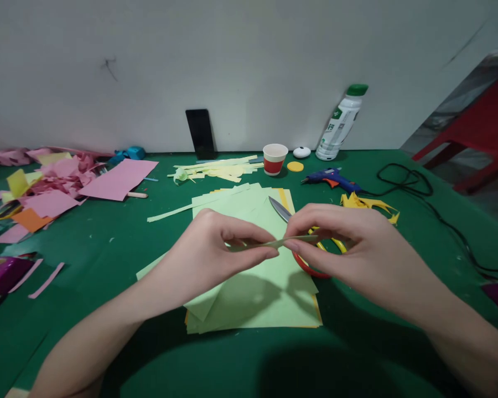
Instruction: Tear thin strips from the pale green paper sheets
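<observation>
A narrow piece of light green paper (280,242) is stretched level between my two hands. My left hand (216,249) pinches it between thumb and fingers near its middle. Close beside, my right hand (336,232) grips the same piece the same way, the fingertips almost meeting. Below them lies a stack of light green paper sheets (253,309), with yellow edges showing underneath. Scissors (279,209) with red and yellow handles rest on the stack, partly hidden behind my right hand. A long green paper strip (170,214) sticks out to the left.
Pale strips (219,168), a paper cup (274,160), a leaning phone (201,132) and a tilted bottle (340,124) line the wall. At right are a glue gun (332,178), its black cord (444,218) and yellow scraps (367,204). Pink paper (120,179) is piled left.
</observation>
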The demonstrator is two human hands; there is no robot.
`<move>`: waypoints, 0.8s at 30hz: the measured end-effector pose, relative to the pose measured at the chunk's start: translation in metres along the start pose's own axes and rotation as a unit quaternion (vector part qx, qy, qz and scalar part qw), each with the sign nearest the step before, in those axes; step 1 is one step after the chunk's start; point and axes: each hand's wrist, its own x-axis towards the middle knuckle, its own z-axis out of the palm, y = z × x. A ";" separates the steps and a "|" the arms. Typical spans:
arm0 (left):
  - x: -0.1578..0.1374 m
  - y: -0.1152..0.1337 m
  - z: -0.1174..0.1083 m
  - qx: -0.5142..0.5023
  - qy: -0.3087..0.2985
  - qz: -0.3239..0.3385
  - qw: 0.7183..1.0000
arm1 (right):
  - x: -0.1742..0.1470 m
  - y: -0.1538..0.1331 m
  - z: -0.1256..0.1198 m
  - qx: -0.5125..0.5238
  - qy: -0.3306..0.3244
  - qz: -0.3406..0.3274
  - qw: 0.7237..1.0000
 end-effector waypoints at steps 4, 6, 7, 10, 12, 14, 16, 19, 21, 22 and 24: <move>0.001 -0.001 0.001 -0.026 0.014 0.034 0.999 | 0.001 0.000 0.007 0.005 0.020 -0.006 1.000; 0.001 -0.002 0.001 -0.025 0.018 0.049 0.998 | 0.000 0.001 0.007 0.014 0.026 -0.019 0.999; 0.001 -0.002 0.001 -0.023 0.020 0.054 0.998 | -0.001 0.001 0.008 0.018 0.028 -0.028 0.999; 0.000 -0.002 0.001 -0.011 0.020 0.052 0.998 | -0.002 0.002 0.010 0.018 0.029 -0.047 0.998; 0.001 -0.004 0.002 -0.001 0.018 0.046 0.999 | -0.002 0.003 0.012 0.012 0.035 -0.057 0.998; 0.001 -0.005 0.002 0.007 0.022 0.046 0.999 | -0.002 0.003 0.012 0.005 0.042 -0.064 0.997; 0.002 -0.006 0.002 0.009 0.021 0.051 0.998 | -0.002 0.002 0.012 0.000 0.042 -0.066 0.997; 0.002 -0.006 0.002 0.009 0.010 0.048 0.999 | -0.002 0.001 0.008 -0.006 0.034 -0.056 0.998; 0.002 -0.006 0.002 0.009 0.007 0.037 0.999 | -0.002 0.001 0.005 -0.013 0.036 -0.044 0.998; 0.002 -0.007 0.002 0.008 0.007 0.033 0.999 | -0.002 0.001 0.003 -0.017 0.039 -0.038 0.998; 0.002 -0.007 0.001 0.008 0.006 0.025 1.000 | -0.002 0.002 -0.002 -0.018 0.042 -0.027 0.999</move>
